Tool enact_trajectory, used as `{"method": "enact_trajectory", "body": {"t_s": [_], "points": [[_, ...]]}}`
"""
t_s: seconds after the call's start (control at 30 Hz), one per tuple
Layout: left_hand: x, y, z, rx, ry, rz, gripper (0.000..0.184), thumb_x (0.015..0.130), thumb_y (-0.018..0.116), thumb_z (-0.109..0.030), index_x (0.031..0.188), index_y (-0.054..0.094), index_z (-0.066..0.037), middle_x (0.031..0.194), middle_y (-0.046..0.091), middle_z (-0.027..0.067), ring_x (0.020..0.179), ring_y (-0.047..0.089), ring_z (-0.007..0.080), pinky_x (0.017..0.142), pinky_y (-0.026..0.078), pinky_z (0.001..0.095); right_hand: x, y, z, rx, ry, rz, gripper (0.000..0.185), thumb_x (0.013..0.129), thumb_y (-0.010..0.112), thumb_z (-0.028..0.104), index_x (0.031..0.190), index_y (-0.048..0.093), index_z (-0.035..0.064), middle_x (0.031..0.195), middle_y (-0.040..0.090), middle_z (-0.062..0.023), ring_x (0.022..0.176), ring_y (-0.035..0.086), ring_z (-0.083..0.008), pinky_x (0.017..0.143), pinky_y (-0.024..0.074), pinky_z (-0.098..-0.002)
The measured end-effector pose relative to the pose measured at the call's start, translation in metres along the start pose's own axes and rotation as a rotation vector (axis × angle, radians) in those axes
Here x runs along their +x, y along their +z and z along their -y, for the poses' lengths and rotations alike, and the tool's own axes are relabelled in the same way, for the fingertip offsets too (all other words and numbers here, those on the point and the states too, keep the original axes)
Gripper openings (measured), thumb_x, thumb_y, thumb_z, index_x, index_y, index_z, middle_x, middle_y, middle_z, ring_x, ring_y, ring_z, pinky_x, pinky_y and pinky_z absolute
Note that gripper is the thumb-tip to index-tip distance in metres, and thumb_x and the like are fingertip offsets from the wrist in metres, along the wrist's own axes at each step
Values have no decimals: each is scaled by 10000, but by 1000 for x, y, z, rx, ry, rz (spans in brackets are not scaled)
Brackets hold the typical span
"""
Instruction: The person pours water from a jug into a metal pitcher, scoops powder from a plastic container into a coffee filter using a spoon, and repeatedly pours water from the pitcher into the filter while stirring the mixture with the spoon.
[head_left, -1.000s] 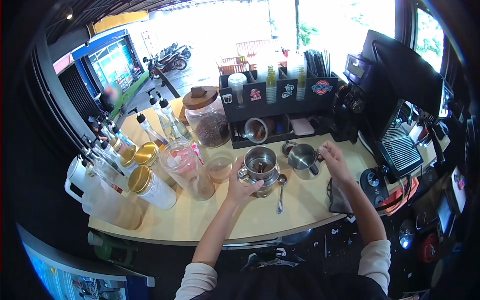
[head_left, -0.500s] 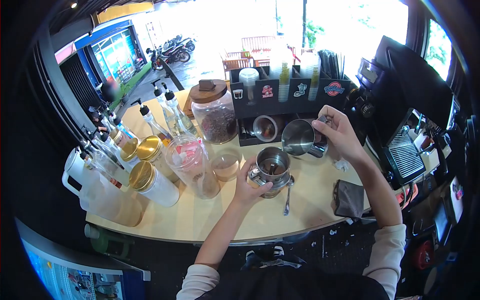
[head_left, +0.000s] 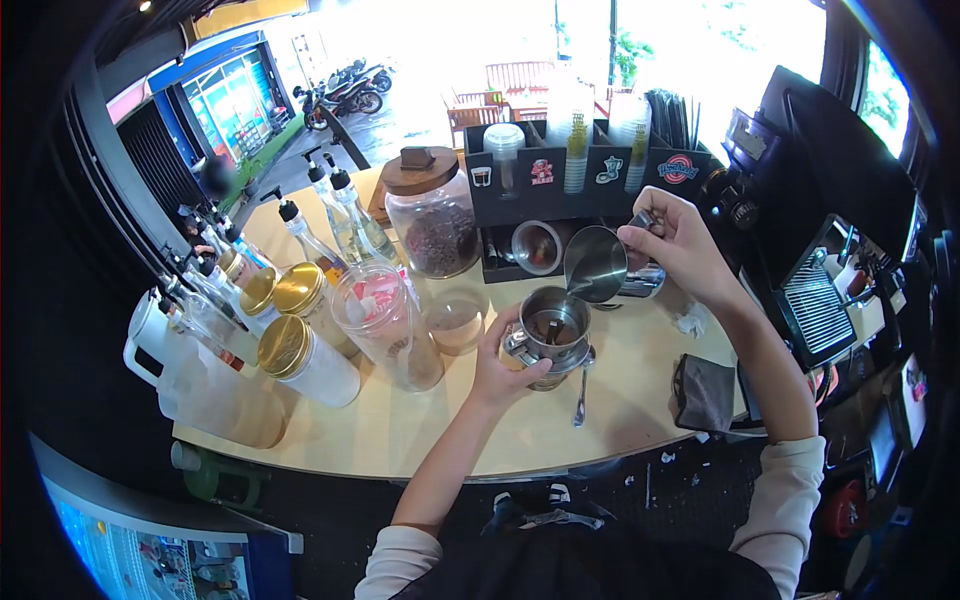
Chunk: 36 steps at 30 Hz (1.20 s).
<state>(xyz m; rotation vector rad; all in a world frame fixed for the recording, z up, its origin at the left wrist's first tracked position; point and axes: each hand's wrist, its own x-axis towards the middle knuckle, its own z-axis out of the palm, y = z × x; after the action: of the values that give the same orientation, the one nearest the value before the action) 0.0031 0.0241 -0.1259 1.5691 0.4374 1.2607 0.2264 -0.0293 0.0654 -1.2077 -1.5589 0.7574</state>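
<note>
My left hand (head_left: pixel 503 376) is wrapped around the lower part of a metal drip coffee filter (head_left: pixel 562 352), which sits upright on a small cup mostly hidden below it. Something dark shows inside the filter. My right hand (head_left: pixel 682 248) grips the handle of a steel pitcher (head_left: pixel 596 266), tilted so its lip is just over the filter's rim. Whether liquid is flowing is hard to make out. Beside the filter, on the right, lies a metal spoon (head_left: pixel 581 402).
A dark folded cloth (head_left: pixel 706 391) and crumpled tissue (head_left: pixel 691 320) lie to the right. Gold-lidded jars (head_left: pixel 318 365), a tall clear container (head_left: pixel 385 325) and pump bottles stand left. Behind are a wood-lidded jar (head_left: pixel 432 225) and black cup organizer (head_left: pixel 640 190); an espresso machine (head_left: pixel 812 290) stands right.
The pitcher in my right hand has tipped further, its lip now at the filter's rim. My left hand keeps its hold on the filter. The whole view has shifted slightly.
</note>
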Motion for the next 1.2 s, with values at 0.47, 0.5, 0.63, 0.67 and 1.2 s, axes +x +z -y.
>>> {"method": "enact_trajectory", "body": {"t_s": [0.47, 0.5, 0.63, 0.67, 1.2], "points": [[-2, 0, 1, 10, 1, -13, 735, 616, 804, -243, 1244, 486, -33, 1178, 569, 99, 1134, 520, 212, 992, 385, 364, 3, 5, 7, 20, 12, 0, 208, 871, 592, 44, 765, 413, 42, 686, 412, 43, 698, 558, -40, 690, 573, -263], [-2, 0, 0, 12, -2, -19, 736, 615, 804, -243, 1245, 486, -33, 1176, 570, 97, 1132, 521, 209, 993, 385, 363, 3, 5, 7, 6, -1, 2, 203, 869, 591, 42, 767, 416, 41, 679, 420, 40, 698, 560, -41, 681, 570, -259], [0, 0, -3, -9, -16, 6, 734, 615, 805, -243, 1243, 489, -33, 1172, 571, 92, 1126, 524, 201, 992, 387, 358, 2, 9, 16, 11, 17, -17, 197, 870, 593, 40, 775, 421, 35, 679, 468, 22, 694, 570, -47, 669, 569, -256], [0, 1, -3, -9, -16, 6, 734, 615, 805, -243, 1243, 489, -33, 1172, 571, 92, 1126, 524, 201, 992, 387, 358, 2, 9, 14, 26, 12, -23, 213, 869, 617, 55, 785, 422, 51, 680, 478, 33, 657, 516, -16, 606, 488, -210], [-2, -1, 7, 30, 33, -17, 719, 627, 800, -222, 1248, 488, -38, 1176, 573, 96, 1127, 529, 210, 987, 394, 359, -4, -1, 20, -5, -9, -38, 187, 872, 597, 32, 791, 429, 23, 698, 528, -4, 698, 595, -63, 660, 593, -270]]}}
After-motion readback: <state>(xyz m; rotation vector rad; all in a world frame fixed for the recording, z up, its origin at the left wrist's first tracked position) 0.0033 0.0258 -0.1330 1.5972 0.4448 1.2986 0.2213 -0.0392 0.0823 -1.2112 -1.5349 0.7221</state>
